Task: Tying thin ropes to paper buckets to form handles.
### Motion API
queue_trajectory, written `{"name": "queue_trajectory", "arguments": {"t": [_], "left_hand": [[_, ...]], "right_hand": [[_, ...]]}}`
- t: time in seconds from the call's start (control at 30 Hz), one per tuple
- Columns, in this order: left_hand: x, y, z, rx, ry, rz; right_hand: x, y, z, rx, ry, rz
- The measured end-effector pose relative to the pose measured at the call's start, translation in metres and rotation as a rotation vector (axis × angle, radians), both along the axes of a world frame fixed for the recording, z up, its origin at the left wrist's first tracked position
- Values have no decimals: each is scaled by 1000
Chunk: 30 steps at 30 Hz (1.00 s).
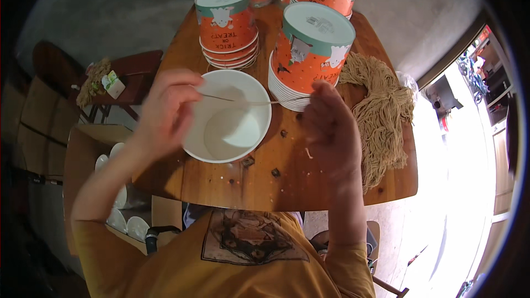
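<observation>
A thin cord (258,103) is stretched almost level between my two hands, above an upright paper bucket (193,146) with a white inside. At the bucket's left rim, my left hand (170,107) pinches one end; its fingers are slightly blurred. My right hand (331,124) grips the other end with closed fingers, just in front of a stack of upside-down orange and green printed buckets (312,58). To the right of that stack lies a thick bundle of tan cords (381,116), loosely spread over the table.
Other upturned bucket stacks (227,25) stand at the back of the wooden table (292,190). On the left, a cardboard box (94,132) holds white buckets, and a dark red chair (132,69) carries more tan cord. Small scraps dot the tabletop.
</observation>
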State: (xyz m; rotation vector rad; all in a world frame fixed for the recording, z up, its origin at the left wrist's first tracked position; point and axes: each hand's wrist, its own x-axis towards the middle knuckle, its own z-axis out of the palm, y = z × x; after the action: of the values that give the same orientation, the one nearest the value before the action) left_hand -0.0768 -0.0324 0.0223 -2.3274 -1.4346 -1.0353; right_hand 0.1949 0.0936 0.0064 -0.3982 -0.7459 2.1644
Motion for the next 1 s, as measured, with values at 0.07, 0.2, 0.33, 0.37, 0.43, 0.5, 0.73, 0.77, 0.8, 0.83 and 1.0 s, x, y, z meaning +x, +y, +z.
{"name": "queue_trajectory", "arguments": {"t": [0.07, 0.2, 0.33, 0.37, 0.43, 0.5, 0.73, 0.77, 0.8, 0.83, 1.0], "left_hand": [[67, -10, 15, -307, -501, -52], [125, -7, 14, -538, -1011, -177], [120, 0, 25, -967, -1282, -161], [116, -2, 24, -1016, -1201, -134], [109, -4, 23, -1061, -1086, -91], [102, -5, 23, -1085, -1002, -56], [89, -2, 17, -878, -704, -49], [91, 0, 18, -881, -701, -52], [93, 2, 19, -835, -604, -21], [94, 4, 19, -789, -509, 18], [98, 9, 13, -730, -464, -26]], "right_hand": [[-15, -19, 18, -92, 122, 70], [-27, -39, 38, 23, 106, 34], [-24, -35, 33, 47, 154, -45], [-22, -32, 30, 46, 155, -48], [-15, -23, 20, 0, 102, -73], [-10, -16, 12, -4, 90, -102], [-2, 7, -33, 373, -334, -206], [-1, 11, -44, 441, -377, -227], [2, 11, -47, 439, -377, -233], [1, 9, -48, 913, -771, -572], [7, -39, -22, 633, -467, -73]]}}
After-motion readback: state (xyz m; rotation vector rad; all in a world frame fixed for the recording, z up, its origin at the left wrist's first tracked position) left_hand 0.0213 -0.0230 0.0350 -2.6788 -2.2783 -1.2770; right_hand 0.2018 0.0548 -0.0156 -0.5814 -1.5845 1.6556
